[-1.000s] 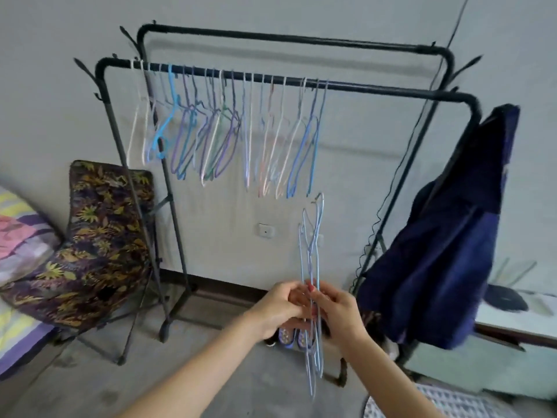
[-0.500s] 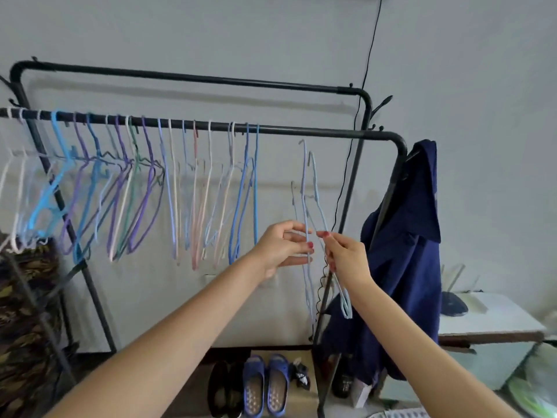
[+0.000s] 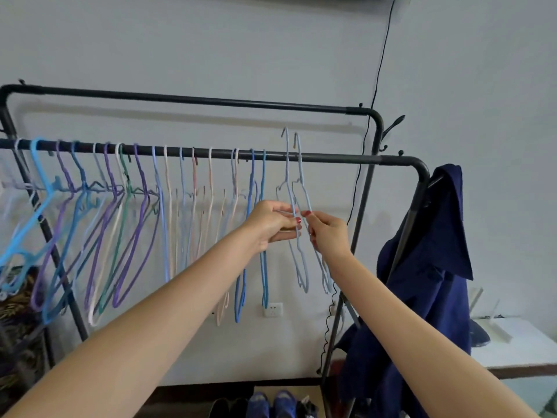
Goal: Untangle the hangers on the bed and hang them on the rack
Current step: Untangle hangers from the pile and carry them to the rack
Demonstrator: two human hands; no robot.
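Note:
Two pale blue wire hangers (image 3: 297, 206) are held up edge-on in front of the black rack's front bar (image 3: 346, 159), their hooks reaching just above the bar. My left hand (image 3: 272, 224) pinches the left one at mid-height. My right hand (image 3: 327, 233) pinches the right one beside it. Several coloured hangers (image 3: 126, 206) hang in a row on the front bar to the left, the nearest a blue one (image 3: 264, 224) just behind my left hand. The bed is out of view.
The rack's rear bar (image 3: 211, 101) runs higher behind. A dark blue garment (image 3: 431, 267) hangs on the rack's right end. A white table (image 3: 518, 345) stands at right, shoes (image 3: 268, 402) lie under the rack, and a patterned chair (image 3: 15, 312) sits at left.
Both hands have lifted the two hangers from waist height up to the front bar; their hooks now rise above it. The view has tilted upward.

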